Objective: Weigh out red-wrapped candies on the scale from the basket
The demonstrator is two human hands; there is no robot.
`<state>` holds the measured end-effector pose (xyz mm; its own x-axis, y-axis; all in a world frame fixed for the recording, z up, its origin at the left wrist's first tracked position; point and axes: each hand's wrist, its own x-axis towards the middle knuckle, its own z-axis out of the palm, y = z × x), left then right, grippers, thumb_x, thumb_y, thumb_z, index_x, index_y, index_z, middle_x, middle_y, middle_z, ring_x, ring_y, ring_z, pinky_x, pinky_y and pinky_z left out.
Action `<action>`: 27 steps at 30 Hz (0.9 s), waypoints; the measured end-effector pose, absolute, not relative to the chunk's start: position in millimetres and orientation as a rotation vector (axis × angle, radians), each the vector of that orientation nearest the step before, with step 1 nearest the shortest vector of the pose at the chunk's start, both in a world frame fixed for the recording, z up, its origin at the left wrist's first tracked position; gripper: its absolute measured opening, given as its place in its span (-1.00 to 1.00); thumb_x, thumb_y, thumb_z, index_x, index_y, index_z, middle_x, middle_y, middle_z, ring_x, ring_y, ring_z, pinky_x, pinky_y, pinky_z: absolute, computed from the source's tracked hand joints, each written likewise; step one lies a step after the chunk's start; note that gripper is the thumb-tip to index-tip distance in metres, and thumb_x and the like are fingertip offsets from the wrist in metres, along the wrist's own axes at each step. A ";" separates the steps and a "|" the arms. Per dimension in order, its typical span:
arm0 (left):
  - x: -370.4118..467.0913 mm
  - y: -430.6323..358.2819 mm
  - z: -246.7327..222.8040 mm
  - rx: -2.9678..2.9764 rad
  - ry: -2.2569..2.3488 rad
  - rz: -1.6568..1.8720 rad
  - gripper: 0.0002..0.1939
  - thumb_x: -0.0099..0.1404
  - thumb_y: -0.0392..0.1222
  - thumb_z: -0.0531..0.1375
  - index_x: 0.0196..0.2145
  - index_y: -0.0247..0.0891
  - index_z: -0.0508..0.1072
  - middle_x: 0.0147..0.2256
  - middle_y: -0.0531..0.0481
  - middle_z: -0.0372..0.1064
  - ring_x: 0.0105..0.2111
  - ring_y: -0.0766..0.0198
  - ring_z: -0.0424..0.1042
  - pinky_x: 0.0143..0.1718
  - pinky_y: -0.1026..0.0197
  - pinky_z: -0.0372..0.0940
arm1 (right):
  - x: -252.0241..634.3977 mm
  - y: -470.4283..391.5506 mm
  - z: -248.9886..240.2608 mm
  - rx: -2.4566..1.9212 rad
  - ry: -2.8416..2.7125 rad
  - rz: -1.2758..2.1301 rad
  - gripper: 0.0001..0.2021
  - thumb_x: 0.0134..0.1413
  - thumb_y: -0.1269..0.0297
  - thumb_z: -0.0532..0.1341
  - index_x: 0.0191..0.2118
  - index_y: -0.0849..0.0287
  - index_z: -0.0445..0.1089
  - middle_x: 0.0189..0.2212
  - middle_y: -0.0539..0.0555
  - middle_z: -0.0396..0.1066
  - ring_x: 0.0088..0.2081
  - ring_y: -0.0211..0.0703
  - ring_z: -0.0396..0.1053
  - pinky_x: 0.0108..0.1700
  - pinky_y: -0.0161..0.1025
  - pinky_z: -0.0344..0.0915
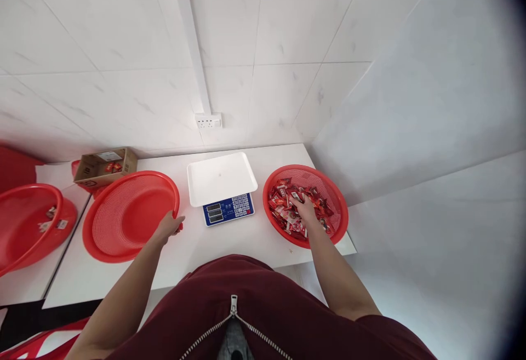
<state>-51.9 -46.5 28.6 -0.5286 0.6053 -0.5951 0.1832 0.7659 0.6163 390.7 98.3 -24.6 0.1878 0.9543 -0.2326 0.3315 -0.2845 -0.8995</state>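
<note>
At the right end of the white table, a red basket [341, 215] holds many small red packets [283, 198]. My right hand [304, 210] reaches into it, its fingers closed round a red packet on top of the heap. Left of centre, a second red basket [137, 215] shows no packets inside. My left hand [169, 226] is at that basket's right rim, closed on something small and red that pokes out past the fingers. Between the baskets stands a blue scale [229, 210] with a bare white tray [221, 178] on top.
An open cardboard box [96, 173] with a few red packets stands behind the left basket. At the far left is a red tub [61, 223] with a few small items. A wall socket [209, 121] sits above the white table [205, 247], with walls behind and at right.
</note>
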 end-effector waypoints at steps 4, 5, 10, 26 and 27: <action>-41.4 -44.3 30.3 0.676 2.097 0.688 -0.29 0.01 -0.11 0.25 0.12 -0.29 0.20 -0.54 0.05 0.36 -0.56 0.26 0.32 -0.47 0.20 0.23 | 386.4 99.2 -18.3 -1.873 -1.414 1.010 -0.39 -0.03 0.03 0.20 0.15 0.17 0.23 0.06 0.22 0.35 0.08 0.12 0.29 0.09 0.00 0.23; -37.8 -43.1 30.4 0.694 2.102 0.715 -0.28 0.03 -0.11 0.24 0.15 -0.26 0.18 -0.47 0.02 0.39 -0.54 0.27 0.33 -0.46 0.21 0.23 | 383.4 99.7 -14.5 -1.907 -1.477 0.946 -0.35 -0.01 0.02 0.19 0.19 0.19 0.18 0.12 0.24 0.28 0.14 0.14 0.21 0.14 0.03 0.16; -20.6 -30.7 27.2 0.680 2.063 0.807 -0.30 0.07 -0.11 0.24 0.16 -0.21 0.17 0.02 -0.24 0.29 -0.45 0.34 0.35 -0.44 0.24 0.27 | 343.6 103.2 12.4 -1.790 -1.862 0.531 -0.41 0.17 0.08 0.03 0.27 0.22 0.05 0.28 0.24 0.00 0.33 0.14 -0.22 0.27 0.17 -0.20; -20.3 8.0 19.2 0.468 1.828 0.783 -0.69 -0.03 -0.22 0.29 -0.30 -0.27 0.32 -0.53 0.10 0.22 -0.54 0.36 0.26 -0.45 0.26 0.27 | 235.5 148.9 -25.1 -1.720 -1.825 1.302 -0.50 0.20 0.06 -0.01 0.17 0.19 0.15 0.05 0.19 0.35 0.07 -0.02 0.30 0.07 -0.14 0.23; -21.2 8.2 18.9 0.470 1.825 0.779 -0.69 -0.03 -0.23 0.29 -0.31 -0.26 0.32 -0.52 0.10 0.23 -0.54 0.36 0.26 -0.44 0.26 0.27 | 235.6 146.6 -27.8 -1.737 -1.821 1.296 -0.49 0.19 0.06 -0.01 0.18 0.19 0.13 0.06 0.20 0.34 0.09 -0.02 0.29 0.08 -0.14 0.22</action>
